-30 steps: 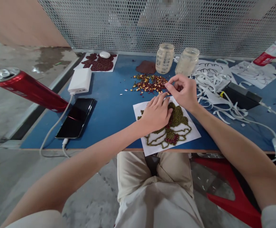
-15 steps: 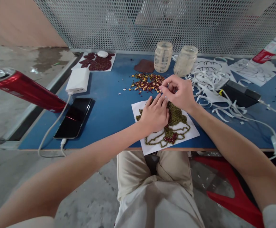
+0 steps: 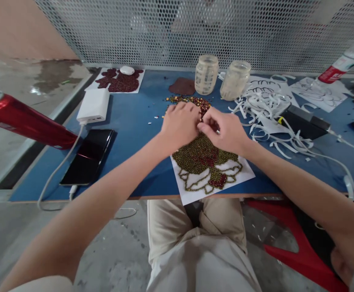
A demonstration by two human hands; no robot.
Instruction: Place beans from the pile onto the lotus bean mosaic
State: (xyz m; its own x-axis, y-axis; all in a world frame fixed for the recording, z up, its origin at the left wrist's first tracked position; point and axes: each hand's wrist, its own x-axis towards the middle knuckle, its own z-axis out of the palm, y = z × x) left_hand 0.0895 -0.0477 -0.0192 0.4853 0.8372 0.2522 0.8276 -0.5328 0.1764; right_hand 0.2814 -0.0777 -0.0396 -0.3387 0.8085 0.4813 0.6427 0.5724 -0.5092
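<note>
A white sheet (image 3: 247, 173) with a bean picture (image 3: 206, 156) in green and red beans lies at the near edge of the blue table (image 3: 134, 125). Just beyond it is a loose pile of mixed beans (image 3: 199, 101). My left hand (image 3: 180, 123) rests palm down at the pile's near side, fingers curled over the beans. My right hand (image 3: 225, 132) sits beside it at the sheet's far edge, thumb and fingers pinched together; what they pinch is too small to see. The two hands touch.
Two glass jars (image 3: 206, 75) (image 3: 235, 80) stand behind the pile. A black phone (image 3: 88, 156) and white power bank (image 3: 94, 106) lie left, cabled. A red can (image 3: 21, 121) is at far left. Paper strips (image 3: 265, 105), a black box (image 3: 305, 121) and a bottle (image 3: 338, 67) lie right.
My left hand left the bean picture and moved forward to the bean pile. My right hand came down and left to meet it. The picture is now uncovered.
</note>
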